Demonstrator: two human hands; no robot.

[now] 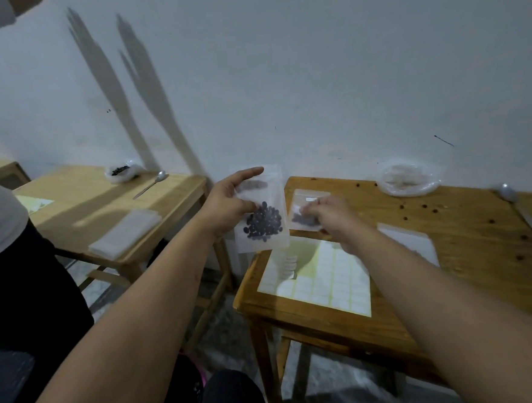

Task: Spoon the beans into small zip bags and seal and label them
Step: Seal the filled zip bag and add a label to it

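My left hand [231, 200] holds up a small clear zip bag [261, 226] by its left edge, thumb on the front; dark beans fill its lower half. My right hand [332, 217] is blurred beside it, fingers curled over a second bean-filled bag [306, 211] that lies on the wooden table [469, 250]. What the fingertips pinch cannot be made out. A sheet of white labels [323, 279] lies on the table below both hands, its left corner partly peeled. A crumpled plastic bag [409, 178] and a spoon [515, 202] sit at the back right.
Loose beans dot the table top [429, 210]. A second wooden table [101, 206] on the left carries a bag of beans [121, 173], a spoon [150, 184] and a stack of empty bags [125, 231]. Another person [7, 251] stands at far left.
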